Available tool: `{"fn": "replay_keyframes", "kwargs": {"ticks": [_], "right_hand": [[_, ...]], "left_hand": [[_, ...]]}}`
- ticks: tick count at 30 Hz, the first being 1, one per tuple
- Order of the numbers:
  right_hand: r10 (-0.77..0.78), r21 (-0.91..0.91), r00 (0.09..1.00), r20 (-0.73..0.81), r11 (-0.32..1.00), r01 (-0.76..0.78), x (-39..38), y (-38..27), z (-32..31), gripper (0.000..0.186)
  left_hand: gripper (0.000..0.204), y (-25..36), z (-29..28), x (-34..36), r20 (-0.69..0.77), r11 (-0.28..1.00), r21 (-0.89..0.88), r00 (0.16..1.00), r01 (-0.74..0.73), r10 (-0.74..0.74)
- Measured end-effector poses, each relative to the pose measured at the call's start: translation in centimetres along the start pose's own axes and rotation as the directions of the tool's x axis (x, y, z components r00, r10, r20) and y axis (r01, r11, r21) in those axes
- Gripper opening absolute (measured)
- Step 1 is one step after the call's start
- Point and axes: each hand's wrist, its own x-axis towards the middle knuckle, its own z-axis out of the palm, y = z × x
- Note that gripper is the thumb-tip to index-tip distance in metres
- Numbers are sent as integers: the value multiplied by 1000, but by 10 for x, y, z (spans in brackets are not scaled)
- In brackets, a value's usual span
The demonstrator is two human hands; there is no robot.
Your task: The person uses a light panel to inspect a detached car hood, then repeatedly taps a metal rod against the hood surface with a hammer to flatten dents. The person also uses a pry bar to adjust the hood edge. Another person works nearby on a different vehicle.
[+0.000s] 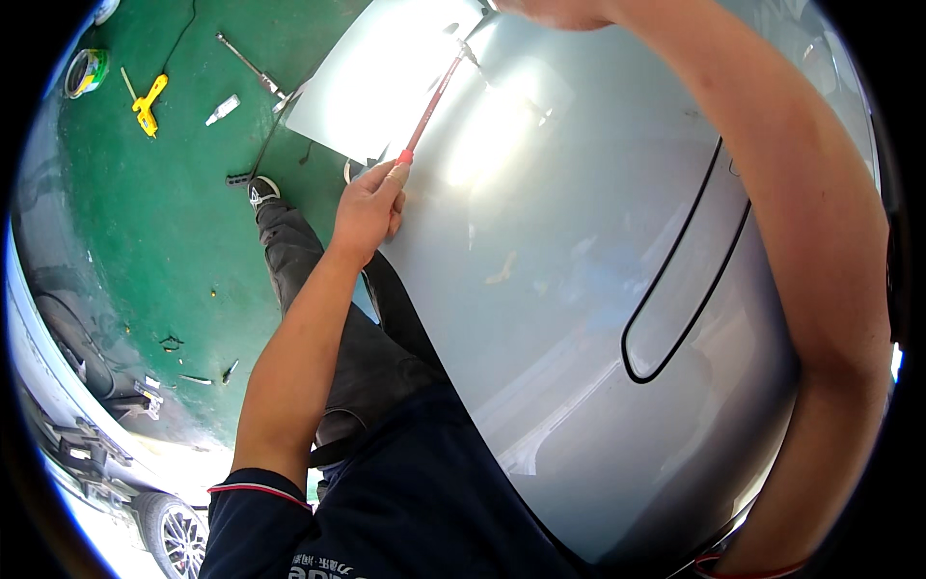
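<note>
The left hand [369,214] is grasping a red-handled tool [431,108] by its near end, seemingly for reach, its head pointing toward the far edge of the silver car panel [540,318]. The right hand [558,10] is showing partly there, its grip impossible to tell.

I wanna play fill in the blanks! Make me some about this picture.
1. The left hand holds a long tool whose handle is ____.
2. The glue gun is coloured ____.
3. The floor under it is ____.
4. The right hand is at the picture's ____ edge.

Missing words: red; yellow; green; top.
</note>
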Motion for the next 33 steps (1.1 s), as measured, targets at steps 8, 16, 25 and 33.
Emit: {"fn": "replay_keyframes", "kwargs": {"ticks": [8, 16, 25, 33], "right_hand": [[449, 282, 849, -280, 883, -374, 16, -24, -29, 37], [58, -101, 998, -37, 993, -62, 14, -14, -8, 40], [18, 240, 1000, 23, 970, -23, 28, -20, 13, 47], [485, 411, 818, -310, 844, -344, 0, -22, -12, 46]], "left_hand": [[39, -3, -14, -3, -61, 1000, -17, 998, 5, -6], [39, 2, -10, -7, -50, 999, -39, 999, 1, -3], [40, -10, -22, -18, -73, 998, -54, 997, 16, -19], [38, -13, -9, -11, -5, 999, -34, 1000, 13, -13]]}}
